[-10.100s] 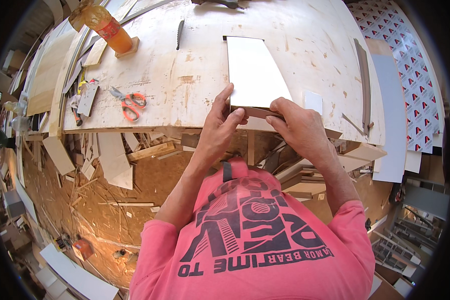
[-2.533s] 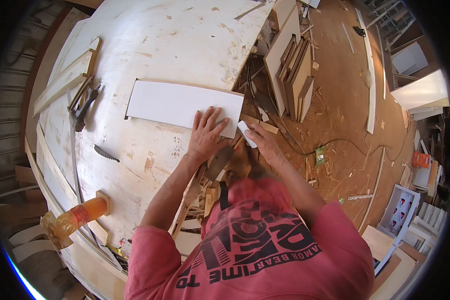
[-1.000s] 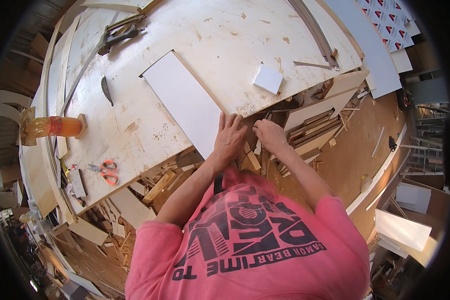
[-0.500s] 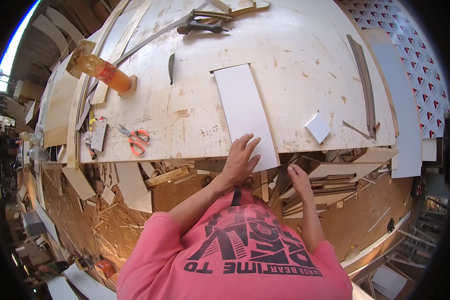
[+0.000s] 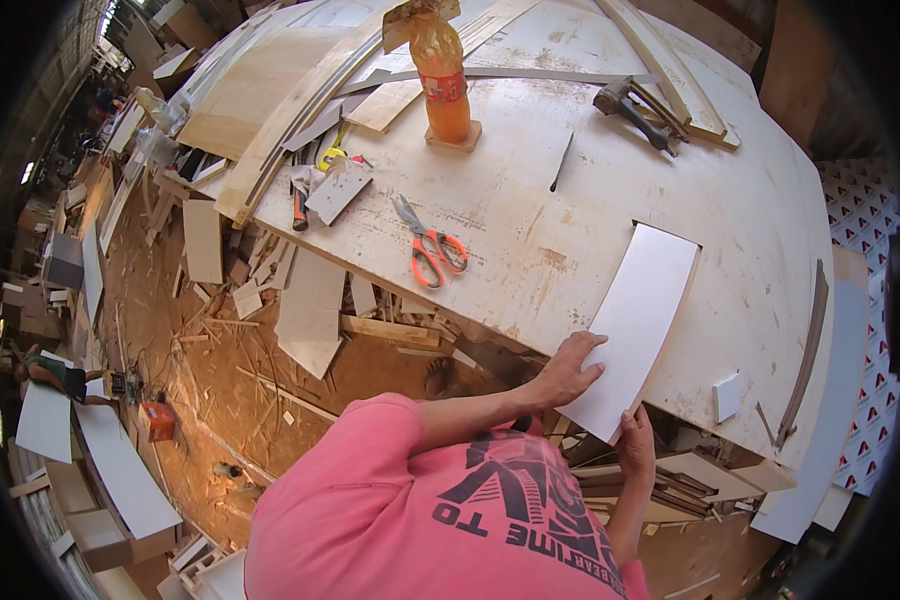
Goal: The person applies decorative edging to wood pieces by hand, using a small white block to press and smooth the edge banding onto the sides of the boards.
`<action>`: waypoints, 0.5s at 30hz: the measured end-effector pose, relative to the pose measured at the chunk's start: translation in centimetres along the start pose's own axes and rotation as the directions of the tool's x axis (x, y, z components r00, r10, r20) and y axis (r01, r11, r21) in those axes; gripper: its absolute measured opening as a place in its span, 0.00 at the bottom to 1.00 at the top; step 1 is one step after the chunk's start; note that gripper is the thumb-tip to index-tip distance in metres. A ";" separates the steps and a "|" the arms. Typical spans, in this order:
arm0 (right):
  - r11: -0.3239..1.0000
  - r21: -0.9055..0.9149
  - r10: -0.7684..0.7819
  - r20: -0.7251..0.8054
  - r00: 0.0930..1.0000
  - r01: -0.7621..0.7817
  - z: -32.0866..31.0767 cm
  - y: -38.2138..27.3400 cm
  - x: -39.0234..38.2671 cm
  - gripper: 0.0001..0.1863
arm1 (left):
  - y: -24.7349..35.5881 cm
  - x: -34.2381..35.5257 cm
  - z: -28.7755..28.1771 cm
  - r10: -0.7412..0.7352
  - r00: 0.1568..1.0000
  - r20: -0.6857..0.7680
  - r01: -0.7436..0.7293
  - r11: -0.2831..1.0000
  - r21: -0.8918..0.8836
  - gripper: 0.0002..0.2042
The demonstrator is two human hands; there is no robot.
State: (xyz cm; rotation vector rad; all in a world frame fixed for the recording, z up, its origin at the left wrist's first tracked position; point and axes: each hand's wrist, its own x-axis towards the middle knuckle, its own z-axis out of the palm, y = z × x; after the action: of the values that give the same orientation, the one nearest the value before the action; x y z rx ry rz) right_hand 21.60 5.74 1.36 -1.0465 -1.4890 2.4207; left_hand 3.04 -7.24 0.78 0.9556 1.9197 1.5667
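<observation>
A long white panel (image 5: 642, 305) lies on the worktable, its near end sticking out past the table edge. My left hand (image 5: 567, 372) rests on the panel's left side near that end, fingers stretched out over its face. At the near right corner my right hand (image 5: 636, 445) closes on the panel's edge, thumb and fingertips together; part of this grip is hidden. Scissors (image 5: 432, 252) with orange and black handles lie to the left of the panel. A small white block (image 5: 727, 397) sits to the right, close to the table edge.
On the worktable (image 5: 510, 225) stand a bottle of orange liquid (image 5: 444, 100), a dark handheld tool (image 5: 635, 112), a thin dark blade (image 5: 562, 162) and a yellow tape measure (image 5: 332, 157). Wood offcuts (image 5: 310, 310) litter the floor. A person (image 5: 60, 375) is far left.
My view has swung left, so the table sits turned. My right hand has come from beside the panel to its near corner. My left hand has shifted to the panel's left edge.
</observation>
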 end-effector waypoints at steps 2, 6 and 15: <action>0.999 -0.033 -0.007 -0.005 1.000 0.007 3.4 0.0 0.0 0.31 | -0.6 0.2 -2.6 0.029 0.998 0.048 -0.026 0.998 -0.059 0.22; 0.973 0.188 -0.113 -0.112 0.987 0.132 10.1 1.9 0.0 0.28 | -0.6 2.1 -8.3 0.063 0.983 0.170 -0.042 0.992 -0.123 0.22; 0.795 0.531 -0.182 -0.256 0.950 0.295 20.0 8.4 3.6 0.27 | -2.2 4.8 -24.2 0.167 0.986 0.002 -0.167 0.986 0.005 0.18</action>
State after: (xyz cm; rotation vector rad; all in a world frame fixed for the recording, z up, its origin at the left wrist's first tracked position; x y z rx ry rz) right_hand 8.85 -11.89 -1.73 -0.8565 -0.7046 2.2698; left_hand -18.35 -19.20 4.50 1.1454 1.8843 1.6531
